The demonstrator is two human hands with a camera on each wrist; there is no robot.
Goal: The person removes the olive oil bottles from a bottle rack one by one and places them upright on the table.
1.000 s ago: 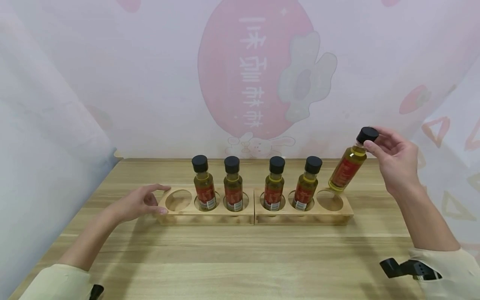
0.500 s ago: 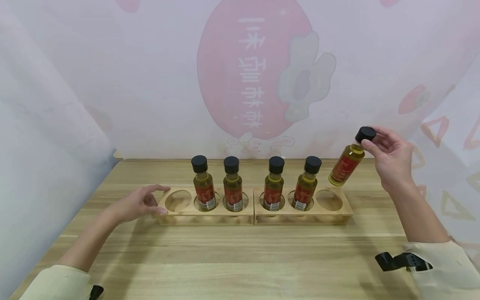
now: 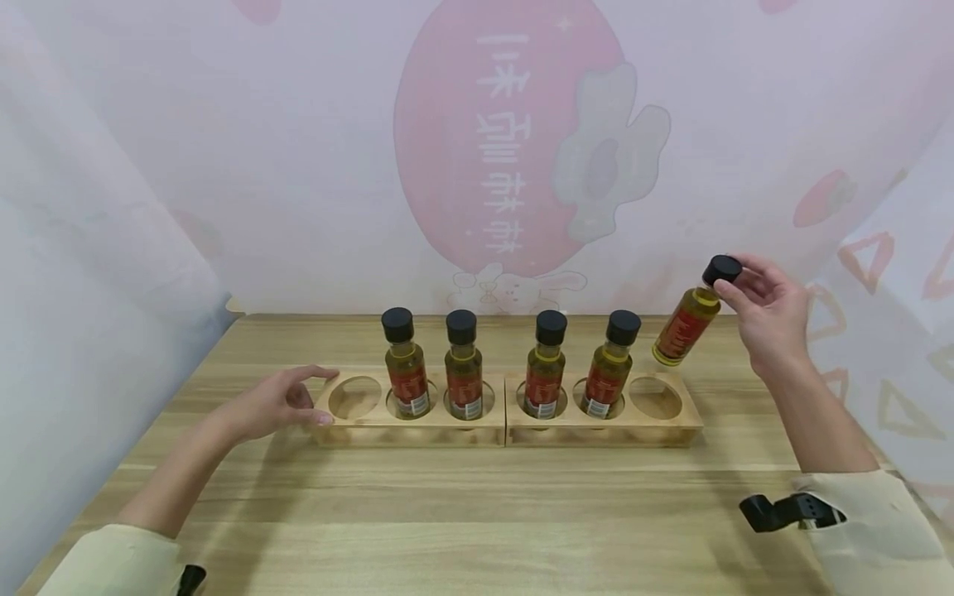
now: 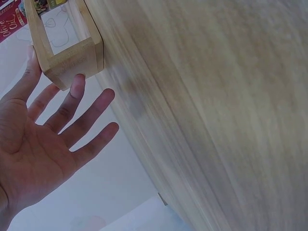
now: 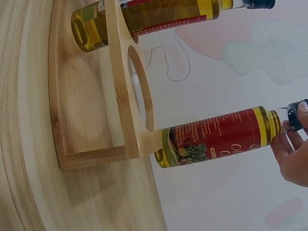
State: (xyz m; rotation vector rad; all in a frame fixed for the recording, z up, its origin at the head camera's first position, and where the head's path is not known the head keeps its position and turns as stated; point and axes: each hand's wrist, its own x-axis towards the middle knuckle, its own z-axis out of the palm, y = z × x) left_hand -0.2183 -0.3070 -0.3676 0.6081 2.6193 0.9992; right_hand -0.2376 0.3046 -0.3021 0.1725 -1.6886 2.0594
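Observation:
My right hand (image 3: 773, 319) pinches an olive oil bottle (image 3: 684, 327) by its neck, just below the black cap. The bottle hangs tilted, its base above and behind the vacant rightmost hole of the wooden bottle rack (image 3: 656, 435). In the right wrist view, the held bottle (image 5: 216, 137) shows a red label beside the rack's end. My left hand (image 3: 272, 404) touches the rack's left end, thumb at the front corner and a finger at the back. In the left wrist view, the fingers of that hand (image 4: 38, 144) are spread and fairly straight.
Several matching bottles (image 3: 545, 381) stand in the rack's middle holes. The leftmost hole (image 3: 354, 398) holds nothing. Two rack sections meet end to end on the wood-grain table (image 3: 477, 513). A printed curtain (image 3: 313, 165) hangs behind the table and along its sides.
My right hand has shifted slightly left with the bottle, whose base has risen a little from the rack's right end. The left hand and the standing bottles stay in place.

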